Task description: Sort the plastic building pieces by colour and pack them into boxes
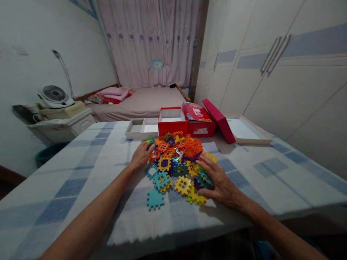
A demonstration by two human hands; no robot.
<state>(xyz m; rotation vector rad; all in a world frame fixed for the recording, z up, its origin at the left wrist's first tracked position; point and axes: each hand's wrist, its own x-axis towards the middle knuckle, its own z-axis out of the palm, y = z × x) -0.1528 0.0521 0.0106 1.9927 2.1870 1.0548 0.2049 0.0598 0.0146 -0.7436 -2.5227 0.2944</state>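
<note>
A heap of flat plastic interlocking tiles in orange, yellow, teal, purple and green lies on the table. My left hand rests against the heap's left side, its fingertips by the orange and teal tiles. On the right, my right hand curves around the heap with fingers spread, touching its edge near a dark teal tile. Nearest to me lies a solid teal tile, apart from both hands. Beside it are a yellow window tile and a teal window tile.
Behind the heap stand a white divided tray, an open red box and another red box with packaging on top. A dark red lid leans beside a shallow white tray. A checked cloth covers the table.
</note>
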